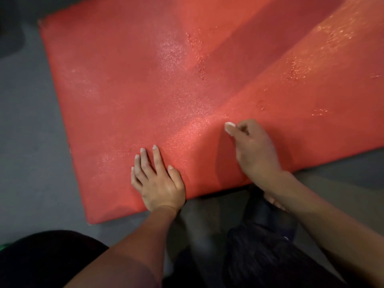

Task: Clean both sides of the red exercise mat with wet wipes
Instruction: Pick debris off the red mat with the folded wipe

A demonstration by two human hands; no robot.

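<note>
The red exercise mat [128, 84] lies on a grey floor and shows wet, shiny speckles. Its right part [311, 80] rises as a raised fold, with a ridge running from the centre up to the right and a shadow behind it. My left hand [158, 179] lies flat on the mat near its front edge, fingers straight and spread. My right hand [251, 148] sits at the lower end of the ridge, fingers curled and thumb on top, gripping the raised mat. No wet wipe is visible.
Grey floor [27, 142] surrounds the mat on the left and front. My dark-clothed knees [259, 256] and a foot [276, 202] are just below the mat's front edge. A dark object [10, 34] sits at the top left corner.
</note>
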